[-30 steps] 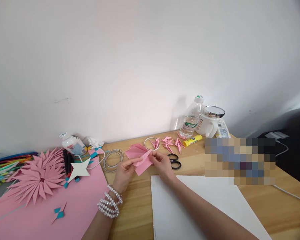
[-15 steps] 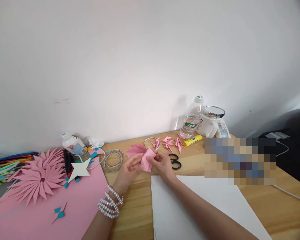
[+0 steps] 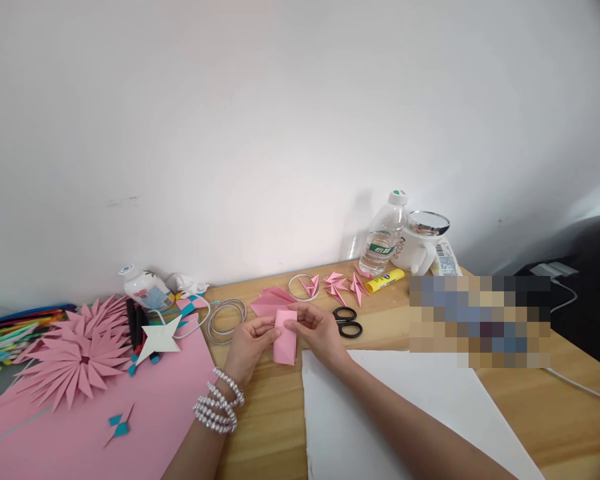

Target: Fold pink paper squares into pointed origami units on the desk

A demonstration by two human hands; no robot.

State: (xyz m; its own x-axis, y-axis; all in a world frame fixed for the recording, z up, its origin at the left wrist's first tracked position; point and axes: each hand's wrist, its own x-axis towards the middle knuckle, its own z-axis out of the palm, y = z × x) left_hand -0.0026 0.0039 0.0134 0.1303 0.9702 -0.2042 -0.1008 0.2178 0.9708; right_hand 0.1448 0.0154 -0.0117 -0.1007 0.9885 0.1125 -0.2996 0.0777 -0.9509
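Observation:
Both hands hold one small folded pink paper (image 3: 285, 341) just above the wooden table (image 3: 390, 333). My left hand (image 3: 247, 347), with pearl bracelets on its wrist, pinches the paper's left edge. My right hand (image 3: 320, 330) grips its top right part. The paper hangs as a narrow upright strip between the fingers. More pink sheets (image 3: 269, 302) lie just behind the hands.
Black scissors (image 3: 349, 321) lie right of my hands. Behind them are folded pink pieces (image 3: 337, 287), a wire ring (image 3: 300, 287), a yellow glue stick (image 3: 385, 280), a water bottle (image 3: 384, 233) and a white mug (image 3: 420, 243). A white sheet (image 3: 380, 413) lies near; pink paper flowers (image 3: 75, 353) and a big pink sheet (image 3: 145, 413) lie left.
The pink paper went from an open slanted sheet to a narrower folded strip held upright. Both hands shifted slightly as they folded it.

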